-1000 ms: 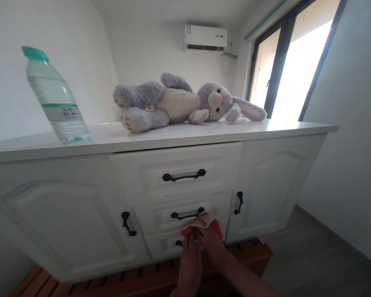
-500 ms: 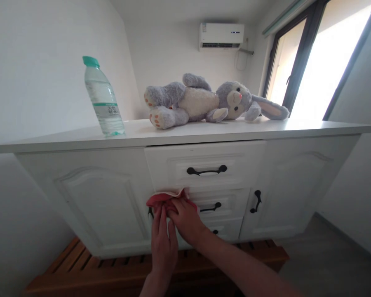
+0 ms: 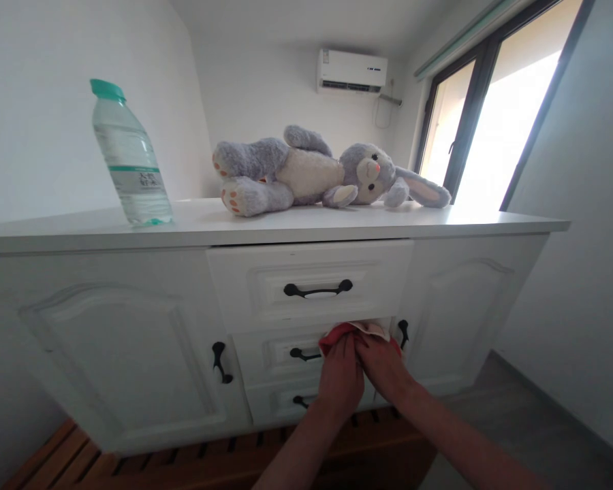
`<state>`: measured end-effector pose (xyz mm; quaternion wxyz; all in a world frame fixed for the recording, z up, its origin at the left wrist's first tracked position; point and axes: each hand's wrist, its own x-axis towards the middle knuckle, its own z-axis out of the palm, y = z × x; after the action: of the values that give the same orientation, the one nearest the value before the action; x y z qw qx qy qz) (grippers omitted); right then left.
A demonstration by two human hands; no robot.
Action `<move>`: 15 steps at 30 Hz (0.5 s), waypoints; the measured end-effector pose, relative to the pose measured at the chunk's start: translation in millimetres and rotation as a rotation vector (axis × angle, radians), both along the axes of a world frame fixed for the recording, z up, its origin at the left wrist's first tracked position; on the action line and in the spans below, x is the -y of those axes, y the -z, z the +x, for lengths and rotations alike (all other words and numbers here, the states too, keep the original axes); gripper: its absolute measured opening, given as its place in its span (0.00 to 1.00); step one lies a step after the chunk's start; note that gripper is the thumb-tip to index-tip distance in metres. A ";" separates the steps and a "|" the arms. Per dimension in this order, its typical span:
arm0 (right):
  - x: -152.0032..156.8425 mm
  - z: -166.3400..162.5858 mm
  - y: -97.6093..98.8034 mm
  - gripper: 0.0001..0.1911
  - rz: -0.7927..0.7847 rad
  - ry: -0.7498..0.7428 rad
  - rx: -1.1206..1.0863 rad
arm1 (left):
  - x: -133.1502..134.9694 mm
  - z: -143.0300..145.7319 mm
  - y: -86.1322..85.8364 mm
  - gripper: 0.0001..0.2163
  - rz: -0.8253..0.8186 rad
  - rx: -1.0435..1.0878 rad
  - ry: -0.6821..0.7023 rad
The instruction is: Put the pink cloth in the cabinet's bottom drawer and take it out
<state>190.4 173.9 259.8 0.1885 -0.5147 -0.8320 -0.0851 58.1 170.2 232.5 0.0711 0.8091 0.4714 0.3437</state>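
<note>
Your red cloth (image 3: 360,331) sits bunched against the front of the middle drawer (image 3: 270,354), right at its upper right edge, just under the top drawer (image 3: 311,286) and just left of the right door's black handle (image 3: 403,333). Both your hands are pressed flat on it side by side, the left hand (image 3: 341,373) and the right hand (image 3: 384,367) touching, fingers together and pointing up, pinning the cloth to the wood rather than pinching it. This looks like wiping the drawer fronts, with the cloth now at the right end of the middle one. The next stroke would seem to call for keeping even pressure with both palms and steering around the middle drawer's handle (image 3: 305,354) just left of your hands, so the cloth doesn't snag. Below, the bottom drawer's handle (image 3: 301,401) shows beside your left wrist. Up on the bench (image 3: 439,219), a grey plush rabbit (image 3: 306,173) lies on its back, and a water bottle (image 3: 129,156) with a green cap stands far left.
</note>
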 end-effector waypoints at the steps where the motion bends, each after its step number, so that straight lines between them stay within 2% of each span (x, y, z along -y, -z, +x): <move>1: -0.1 8.4 10.0 0.17 0.031 0.005 -0.020 | 0.7 8.3 1.9 0.26 -0.013 -0.013 0.016; 4: 0.7 17.4 50.0 0.19 0.084 0.008 -0.097 | 7.0 18.4 17.7 0.26 -0.088 -0.057 0.053; 6: 2.2 14.1 74.7 0.20 0.024 0.011 -0.156 | 12.7 15.9 33.4 0.27 -0.176 -0.085 0.059; 8: 3.9 6.1 89.7 0.22 -0.077 0.001 -0.230 | 18.0 8.3 49.2 0.29 -0.261 -0.094 0.043; 11: 6.1 -18.5 93.1 0.23 -0.198 0.004 -0.330 | 24.7 -13.6 70.2 0.32 -0.298 -0.060 -0.002; 15: 8.0 -81.5 85.8 0.20 -0.339 0.020 -0.430 | 31.4 -67.7 94.9 0.28 -0.252 0.048 -0.198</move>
<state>108.9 165.8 174.0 0.2710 -0.5536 -0.7701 0.1649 -9.6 138.8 137.6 0.1491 0.7348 0.5866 0.3062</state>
